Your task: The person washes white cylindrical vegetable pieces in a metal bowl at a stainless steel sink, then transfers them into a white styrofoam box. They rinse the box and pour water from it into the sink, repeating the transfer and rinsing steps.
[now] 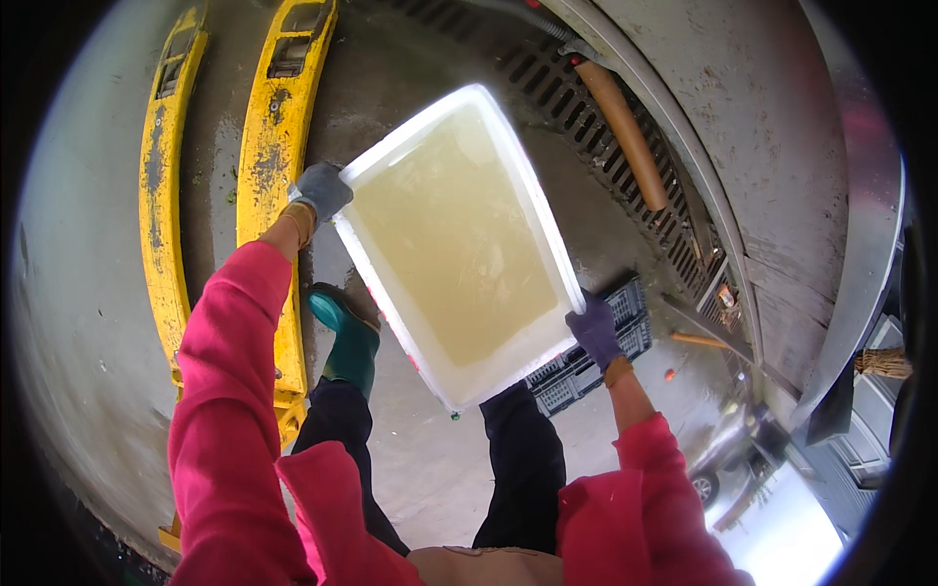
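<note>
Between my hands is a white rectangular foam box (391,310) with cloudy yellowish liquid (459,234) in it. It is turned at a slant, its far end toward the upper middle. My left hand (323,191), in a grey glove, is closed on the rim at the box's left side. On the opposite side, near the close right corner, my right hand (594,329) grips the rim in a purple glove. Both sets of fingertips are partly hidden by the gloves and the rim.
Yellow pallet-jack forks (274,146) lie on the left. A slotted floor drain (547,88) runs along the far right, with an orange-brown pipe (622,137) over it. A black plastic crate (640,303) sits behind my right hand. The concrete floor (430,479) looks wet in places.
</note>
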Available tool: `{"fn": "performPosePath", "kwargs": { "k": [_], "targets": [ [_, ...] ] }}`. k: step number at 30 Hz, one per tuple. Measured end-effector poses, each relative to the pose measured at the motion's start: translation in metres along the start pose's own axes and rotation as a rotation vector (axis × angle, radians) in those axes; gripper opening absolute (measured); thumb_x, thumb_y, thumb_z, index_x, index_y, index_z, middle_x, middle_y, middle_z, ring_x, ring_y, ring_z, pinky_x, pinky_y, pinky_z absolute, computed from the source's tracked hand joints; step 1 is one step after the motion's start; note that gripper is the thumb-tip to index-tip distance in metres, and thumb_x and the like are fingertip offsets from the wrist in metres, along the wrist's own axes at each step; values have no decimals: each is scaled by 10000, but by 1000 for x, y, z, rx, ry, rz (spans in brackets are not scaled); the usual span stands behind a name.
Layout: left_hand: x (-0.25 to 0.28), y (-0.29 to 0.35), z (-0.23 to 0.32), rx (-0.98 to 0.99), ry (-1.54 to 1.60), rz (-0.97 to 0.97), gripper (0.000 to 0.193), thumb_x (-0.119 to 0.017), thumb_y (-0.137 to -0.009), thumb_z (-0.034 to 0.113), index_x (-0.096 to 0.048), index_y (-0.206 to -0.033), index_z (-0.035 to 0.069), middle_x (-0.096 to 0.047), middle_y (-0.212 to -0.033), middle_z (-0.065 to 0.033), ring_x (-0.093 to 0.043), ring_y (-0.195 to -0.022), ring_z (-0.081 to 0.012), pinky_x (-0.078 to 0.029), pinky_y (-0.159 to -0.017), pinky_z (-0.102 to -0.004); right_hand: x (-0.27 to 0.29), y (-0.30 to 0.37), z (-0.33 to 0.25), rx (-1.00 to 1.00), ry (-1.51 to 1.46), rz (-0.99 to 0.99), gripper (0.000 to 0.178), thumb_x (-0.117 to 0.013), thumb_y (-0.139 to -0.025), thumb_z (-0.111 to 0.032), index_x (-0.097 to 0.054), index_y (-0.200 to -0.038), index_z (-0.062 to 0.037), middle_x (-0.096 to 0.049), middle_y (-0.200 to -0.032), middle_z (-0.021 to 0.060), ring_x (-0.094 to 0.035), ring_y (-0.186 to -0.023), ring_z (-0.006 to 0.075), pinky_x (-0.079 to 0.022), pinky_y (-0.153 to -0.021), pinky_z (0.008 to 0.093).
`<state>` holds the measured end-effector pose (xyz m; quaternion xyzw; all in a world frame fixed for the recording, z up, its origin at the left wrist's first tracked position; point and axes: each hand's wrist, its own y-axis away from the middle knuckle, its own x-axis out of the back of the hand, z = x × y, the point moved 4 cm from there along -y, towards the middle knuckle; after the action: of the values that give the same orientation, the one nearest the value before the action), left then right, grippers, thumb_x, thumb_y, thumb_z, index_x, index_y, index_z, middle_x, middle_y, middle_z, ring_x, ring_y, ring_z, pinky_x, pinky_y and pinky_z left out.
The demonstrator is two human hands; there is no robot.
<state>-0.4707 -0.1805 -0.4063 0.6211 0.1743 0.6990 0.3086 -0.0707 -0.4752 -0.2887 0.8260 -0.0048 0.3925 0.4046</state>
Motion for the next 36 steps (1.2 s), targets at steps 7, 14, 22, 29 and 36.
{"fn": "performPosePath", "kwargs": {
  "k": [7,14,22,29,36],
  "targets": [
    [-32,-53,77,-42,8,-127,310,-586,-703,156,-718,-944,11,-687,-928,-241,-680,-913,-384,-549,-801,-416,1,-13,64,-30,-75,-35,379,-555,-703,-120,-637,-1062,-29,-676,-876,208,-657,-817,366,-512,-762,395],
    [-33,-91,91,-19,-81,-192,355,-686,-636,179,-725,-958,35,-701,-922,-203,-695,-848,-346,-561,-740,-388,-2,-44,76,12,-74,-103,340,-594,-691,-155,-649,-991,-7,-680,-846,205,-656,-802,373,-517,-754,403],
    [-18,-144,77,9,-45,-133,395,-709,-571,161,-727,-946,37,-697,-941,-203,-678,-896,-351,-547,-786,-379,-15,-67,63,51,-132,-117,346,-618,-686,-159,-648,-991,2,-686,-855,199,-669,-808,349,-522,-769,397],
    [-16,-160,64,-119,33,-57,380,-669,-629,164,-716,-984,36,-688,-978,-208,-662,-956,-352,-532,-817,-373,-2,-71,36,-2,-106,-107,333,-606,-689,-153,-651,-976,10,-684,-839,199,-665,-798,345,-516,-765,393],
    [-87,-60,-20,-104,1685,-47,836,-574,-871,610,-281,-1500,145,-373,-1468,-118,-545,-1126,-227,-447,-964,-375,9,-70,19,26,-130,-109,348,-631,-696,-150,-643,-991,35,-685,-858,181,-657,-801,303,-507,-780,367]
  ]
}}
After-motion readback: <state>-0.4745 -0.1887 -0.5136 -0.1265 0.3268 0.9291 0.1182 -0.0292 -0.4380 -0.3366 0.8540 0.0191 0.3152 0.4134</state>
